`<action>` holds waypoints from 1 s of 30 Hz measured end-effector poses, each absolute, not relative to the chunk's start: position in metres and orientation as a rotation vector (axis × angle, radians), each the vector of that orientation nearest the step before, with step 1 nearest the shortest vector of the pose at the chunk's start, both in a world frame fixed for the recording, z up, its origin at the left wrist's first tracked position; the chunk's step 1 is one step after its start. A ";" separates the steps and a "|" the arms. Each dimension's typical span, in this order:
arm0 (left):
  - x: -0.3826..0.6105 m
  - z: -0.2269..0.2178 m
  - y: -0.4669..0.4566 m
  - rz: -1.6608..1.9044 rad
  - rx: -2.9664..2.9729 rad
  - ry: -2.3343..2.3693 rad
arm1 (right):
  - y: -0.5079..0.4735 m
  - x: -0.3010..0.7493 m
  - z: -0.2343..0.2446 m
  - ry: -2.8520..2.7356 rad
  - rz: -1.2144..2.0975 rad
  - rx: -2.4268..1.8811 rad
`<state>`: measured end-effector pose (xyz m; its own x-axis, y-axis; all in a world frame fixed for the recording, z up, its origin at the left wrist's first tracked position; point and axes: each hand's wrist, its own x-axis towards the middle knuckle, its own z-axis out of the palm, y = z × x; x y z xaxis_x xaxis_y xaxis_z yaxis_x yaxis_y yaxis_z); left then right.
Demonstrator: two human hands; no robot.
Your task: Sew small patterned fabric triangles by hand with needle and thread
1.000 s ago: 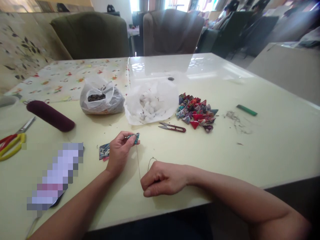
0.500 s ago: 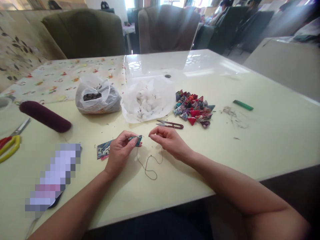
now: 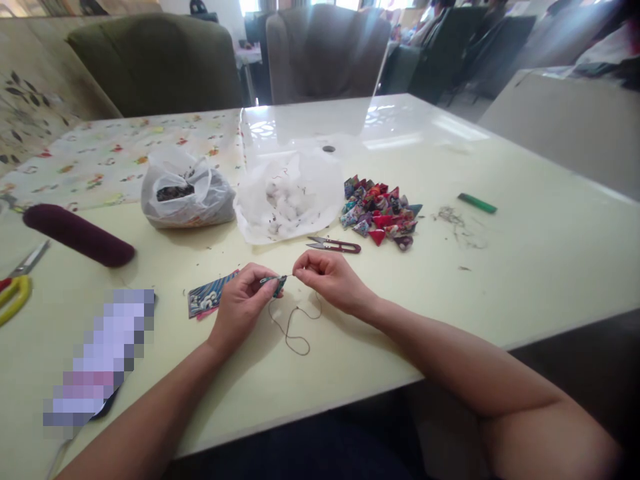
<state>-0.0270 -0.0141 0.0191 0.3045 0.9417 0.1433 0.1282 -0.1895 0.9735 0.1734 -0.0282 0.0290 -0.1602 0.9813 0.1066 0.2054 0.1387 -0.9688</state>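
Observation:
My left hand pinches a small teal fabric piece just above the pale yellow table. My right hand is pinched close beside it on a needle too thin to see clearly, from which a dark thread hangs in loops down to the table. A flat patterned fabric scrap lies just left of my left hand. Small thread snips lie a little beyond my right hand.
A pile of colourful fabric triangles, a white sheet with stuffing and a plastic bag sit mid-table. A maroon roll and yellow-handled scissors lie at the left, a green stick at the right. Armchairs stand behind.
My right hand rose from the table's near edge, where it had pulled the thread taut, to meet the fabric piece. The thread now hangs slack in loops.

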 end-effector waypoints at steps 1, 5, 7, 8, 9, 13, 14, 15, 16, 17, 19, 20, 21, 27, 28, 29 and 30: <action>-0.027 0.019 -0.014 1.028 1.562 1.022 | -0.028 0.174 0.030 -1.540 1.137 -1.169; -0.028 0.017 -0.014 1.051 1.514 1.051 | -0.029 0.174 0.030 -1.541 1.179 -1.134; -0.028 0.017 -0.014 1.057 1.516 1.040 | -0.027 0.174 0.028 -1.503 1.145 -1.175; -0.028 0.017 -0.015 1.054 1.528 1.029 | -0.027 0.174 0.027 -1.489 1.138 -1.190; -0.027 0.018 -0.015 1.048 1.545 1.014 | -0.026 0.174 0.026 -1.491 1.149 -1.194; -0.026 0.019 -0.016 1.008 1.654 0.942 | -0.025 0.173 0.024 -1.612 1.223 -1.139; -0.025 0.019 -0.015 0.999 1.680 0.928 | -0.025 0.173 0.024 -1.644 1.216 -1.135; -0.025 0.019 -0.015 0.992 1.701 0.920 | -0.026 0.173 0.024 -1.668 1.198 -1.141; -0.025 0.018 -0.015 0.984 1.718 0.920 | -0.026 0.173 0.024 -1.687 1.172 -1.154; -0.025 0.018 -0.015 0.980 1.731 0.927 | -0.026 0.173 0.024 -1.707 1.140 -1.168; -0.026 0.017 -0.014 0.975 1.755 0.963 | -0.027 0.174 0.024 -1.761 1.041 -1.184; -0.026 0.017 -0.015 0.975 1.761 0.983 | -0.027 0.174 0.023 -1.798 0.967 -1.187; -0.026 0.017 -0.015 0.975 1.757 1.002 | -0.027 0.174 0.022 -1.839 0.880 -1.187; -0.026 0.017 -0.017 0.960 1.605 1.047 | -0.026 0.175 0.018 -1.933 0.615 -1.169; -0.025 0.017 -0.017 0.958 1.581 1.045 | -0.025 0.175 0.017 -1.919 0.614 -1.178; -0.025 0.017 -0.017 0.958 1.565 1.044 | -0.025 0.175 0.017 -1.911 0.612 -1.193; -0.025 0.017 -0.017 0.961 1.557 1.044 | -0.025 0.175 0.016 -1.916 0.609 -1.207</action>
<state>-0.0245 -0.0170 0.0171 0.3149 0.9455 0.0826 0.1609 -0.1390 0.9771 0.1753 -0.0248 0.0159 -0.2491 0.9004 0.3568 0.5288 0.4351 -0.7287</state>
